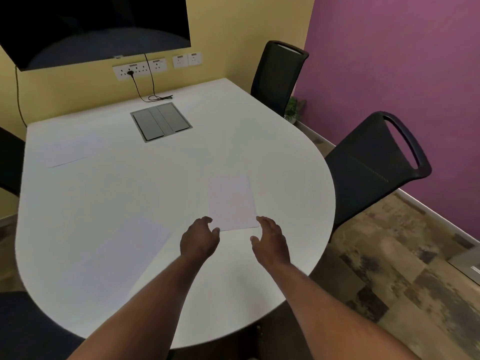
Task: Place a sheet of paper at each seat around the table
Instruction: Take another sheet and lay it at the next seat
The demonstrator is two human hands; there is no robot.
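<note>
A white sheet of paper (232,202) lies flat on the white table (155,178), toward the right side near a black chair (374,162). My left hand (198,240) and my right hand (270,241) hover at the sheet's near corners, fingers spread, holding nothing. A second sheet (122,255) lies at the near left of the table. A third sheet (65,154) lies at the far left; its edges are faint against the tabletop.
Another black chair (279,76) stands at the far right. Dark chairs sit at the left edge (10,162) and the near left (31,326). A grey cable box (161,122) is set into the table. A wall screen (91,27) hangs above sockets.
</note>
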